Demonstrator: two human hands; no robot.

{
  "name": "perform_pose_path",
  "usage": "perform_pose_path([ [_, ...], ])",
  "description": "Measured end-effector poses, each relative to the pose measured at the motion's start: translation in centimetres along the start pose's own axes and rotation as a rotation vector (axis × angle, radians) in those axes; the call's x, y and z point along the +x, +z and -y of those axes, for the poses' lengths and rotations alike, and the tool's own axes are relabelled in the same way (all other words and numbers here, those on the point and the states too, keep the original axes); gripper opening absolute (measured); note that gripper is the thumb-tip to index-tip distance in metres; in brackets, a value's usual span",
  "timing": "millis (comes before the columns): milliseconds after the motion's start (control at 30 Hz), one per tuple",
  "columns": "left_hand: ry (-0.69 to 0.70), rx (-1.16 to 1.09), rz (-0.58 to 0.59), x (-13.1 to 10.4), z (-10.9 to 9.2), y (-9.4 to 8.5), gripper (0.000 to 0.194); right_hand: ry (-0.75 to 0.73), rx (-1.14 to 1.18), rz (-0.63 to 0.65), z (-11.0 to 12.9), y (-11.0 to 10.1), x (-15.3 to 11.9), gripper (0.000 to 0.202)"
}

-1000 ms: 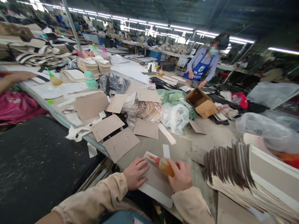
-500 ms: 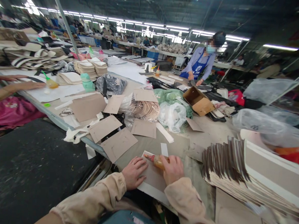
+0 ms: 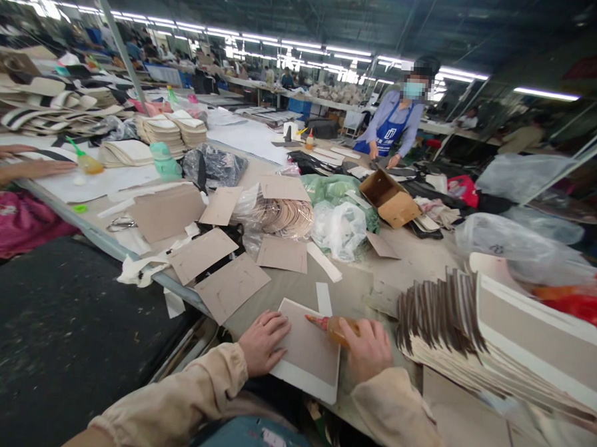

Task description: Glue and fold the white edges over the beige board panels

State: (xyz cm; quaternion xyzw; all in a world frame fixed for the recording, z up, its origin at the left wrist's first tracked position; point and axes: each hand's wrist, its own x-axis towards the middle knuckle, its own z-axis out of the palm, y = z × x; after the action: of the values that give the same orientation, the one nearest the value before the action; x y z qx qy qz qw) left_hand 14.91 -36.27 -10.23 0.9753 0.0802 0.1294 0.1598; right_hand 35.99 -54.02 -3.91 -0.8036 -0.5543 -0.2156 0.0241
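Note:
A grey-brown panel with a white border point(image 3: 304, 350) lies at the table's near edge in front of me. Flat on its left side rests my left hand point(image 3: 265, 342), fingers stretched out. My right hand point(image 3: 370, 349) is wrapped round a glue bottle point(image 3: 341, 329) with amber contents, tilted so that its reddish nozzle points left over the panel's upper part. Whether the tip touches the surface I cannot tell. Just beyond the panel is a small white strip point(image 3: 323, 298).
A tall stack of similar panels point(image 3: 443, 318) stands on the right. Loose grey-brown boards point(image 3: 232, 283) lie to the left, near scissors point(image 3: 122, 223). Clear plastic bags point(image 3: 343, 229) and a cardboard box point(image 3: 390, 198) sit farther back. A co-worker point(image 3: 396, 125) stands across the table.
My right hand has moved right with the glue bottle, taking the nozzle from the panel's upper left corner towards its upper right. My left hand stays on the panel.

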Motion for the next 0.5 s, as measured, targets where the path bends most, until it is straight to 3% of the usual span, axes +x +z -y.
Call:
perform_pose_path([
  [267, -0.001, -0.006, -0.009, -0.1, 0.1, 0.2, 0.05, 0.057, -0.081, 0.006, -5.3, -0.6, -4.7, 0.043],
  [500, 0.008, -0.015, -0.032, -0.1, 0.2, 0.2, 0.051, 0.071, -0.078, 0.003, -5.4, 0.0, -4.8, 0.043],
])
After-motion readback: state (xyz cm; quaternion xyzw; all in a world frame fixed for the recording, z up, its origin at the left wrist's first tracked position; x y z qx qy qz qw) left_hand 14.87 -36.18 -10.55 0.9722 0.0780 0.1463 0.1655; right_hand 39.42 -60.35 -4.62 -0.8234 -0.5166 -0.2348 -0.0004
